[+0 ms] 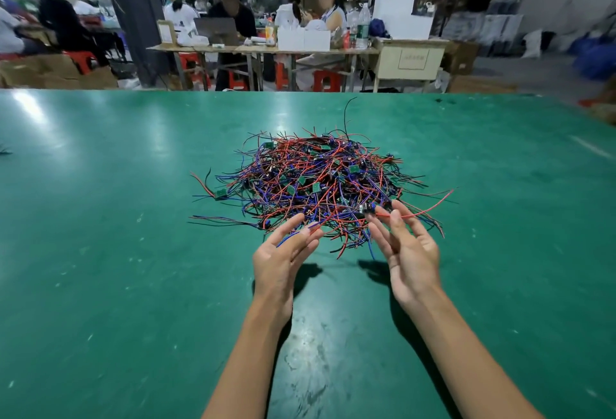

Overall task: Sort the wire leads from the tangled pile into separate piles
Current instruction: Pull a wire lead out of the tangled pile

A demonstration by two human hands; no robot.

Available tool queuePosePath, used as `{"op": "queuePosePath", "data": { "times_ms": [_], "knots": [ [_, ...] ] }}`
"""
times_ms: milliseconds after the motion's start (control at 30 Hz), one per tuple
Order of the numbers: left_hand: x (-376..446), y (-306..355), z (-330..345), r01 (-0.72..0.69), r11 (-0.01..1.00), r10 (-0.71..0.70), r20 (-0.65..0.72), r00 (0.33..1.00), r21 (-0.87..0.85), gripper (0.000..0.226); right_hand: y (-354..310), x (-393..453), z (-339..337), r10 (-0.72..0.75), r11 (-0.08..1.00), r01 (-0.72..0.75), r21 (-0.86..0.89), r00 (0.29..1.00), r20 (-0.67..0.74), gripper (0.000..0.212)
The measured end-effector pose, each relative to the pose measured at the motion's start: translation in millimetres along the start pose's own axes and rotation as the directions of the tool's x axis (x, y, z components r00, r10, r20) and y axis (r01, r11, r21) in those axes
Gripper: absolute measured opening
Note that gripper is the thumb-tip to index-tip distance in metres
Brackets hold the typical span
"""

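A tangled pile of red, blue and black wire leads (pixel 316 182) with small green circuit boards lies in the middle of the green table (pixel 116 235). My left hand (pixel 283 258) is at the pile's near edge, palm turned inward, fingers straight, with blue and red wire ends lying across its fingertips. My right hand (pixel 406 252) is at the pile's near right edge, fingers mostly straight. A red lead (pixel 430 207) with a small black part at its end passes between its fingertips and trails off to the right.
The table's far edge runs across the view above the pile. Beyond it, people sit at a long workbench (pixel 266 48) with boxes, bottles and red stools. Cardboard boxes (pixel 56 72) stand at the far left.
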State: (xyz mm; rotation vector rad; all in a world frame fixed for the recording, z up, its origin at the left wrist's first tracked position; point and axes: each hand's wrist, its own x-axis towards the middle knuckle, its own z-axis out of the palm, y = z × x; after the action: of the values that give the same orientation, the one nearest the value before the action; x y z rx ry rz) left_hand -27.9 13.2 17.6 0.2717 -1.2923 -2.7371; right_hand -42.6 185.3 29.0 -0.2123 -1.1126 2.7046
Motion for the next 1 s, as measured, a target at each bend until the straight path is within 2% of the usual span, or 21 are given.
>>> {"op": "queuePosePath", "data": {
  "times_ms": [133,233,333,433,500,533,567,633,700,767,800,867,933,1000],
  "knots": [
    [3.2,-1.3,-2.0,-0.106,0.994,0.107,-0.122,0.987,0.015,0.019,-5.4,3.5,-2.2,0.003,0.998,-0.001,0.061,0.999,-0.035,0.015],
    [3.3,1.8,-5.0,-0.113,0.992,0.105,-0.138,0.985,-0.054,0.021,-6.3,2.8,-2.5,0.006,0.998,-0.003,0.068,0.999,-0.040,0.015],
    [3.4,4.5,-6.8,-0.064,0.985,0.044,-0.124,0.991,-0.161,0.032,-9.9,2.9,-0.6,-0.005,0.996,0.010,0.089,0.999,-0.049,0.016],
    [2.5,5.3,-7.2,0.008,0.975,-0.027,-0.082,0.996,-0.220,0.034,-23.2,7.1,0.1,-0.106,0.982,0.113,0.150,0.993,-0.051,0.018],
    [-1.4,3.9,-3.5,0.095,0.967,-0.103,-0.019,0.995,-0.235,0.033,-25.3,5.8,2.1,-0.215,0.975,0.212,0.066,0.976,0.031,0.022],
    [-3.5,2.5,-0.6,0.151,0.961,-0.152,0.014,0.988,-0.233,0.033,-21.4,2.8,3.4,-0.278,0.957,0.284,-0.051,0.954,0.109,0.023],
    [-4.6,0.4,1.9,0.210,0.949,-0.205,0.043,0.978,-0.236,0.034,-15.0,-1.9,4.3,-0.342,0.898,0.387,-0.209,0.913,0.222,0.025],
    [-6.7,-1.1,7.1,0.296,0.921,-0.279,0.098,0.955,-0.253,0.028,2.6,-14.2,4.8,-0.363,0.627,0.630,-0.458,0.757,0.544,0.031],
    [-7.2,0.2,9.6,0.325,0.916,-0.300,0.135,0.944,-0.237,0.030,21.1,-22.4,0.9,-0.160,0.345,0.790,-0.507,0.582,0.797,0.039],
    [-5.4,0.1,6.8,0.301,0.928,-0.282,0.112,0.953,-0.220,0.040,33.6,-27.1,-1.7,0.028,0.148,0.859,-0.490,0.492,0.870,0.044],
    [-3.9,0.4,4.6,0.260,0.946,-0.247,0.088,0.965,-0.195,0.037,36.9,-28.9,-2.3,0.062,0.093,0.872,-0.480,0.476,0.877,0.047],
    [-2.9,1.4,1.1,0.178,0.974,-0.171,0.061,0.983,-0.138,0.027,38.2,-34.5,0.4,0.034,0.071,0.877,-0.475,0.474,0.880,0.054],
    [-3.9,6.6,-0.2,0.091,0.993,-0.086,0.078,0.993,-0.072,0.024,37.0,-39.8,2.2,-0.080,0.109,0.876,-0.471,0.480,0.874,0.053],
    [-1.0,19.5,-3.9,-0.053,0.995,0.048,0.064,0.997,0.086,0.023,35.5,-42.2,1.5,-0.214,0.116,0.886,-0.448,0.463,0.860,0.046]
  ]
}}
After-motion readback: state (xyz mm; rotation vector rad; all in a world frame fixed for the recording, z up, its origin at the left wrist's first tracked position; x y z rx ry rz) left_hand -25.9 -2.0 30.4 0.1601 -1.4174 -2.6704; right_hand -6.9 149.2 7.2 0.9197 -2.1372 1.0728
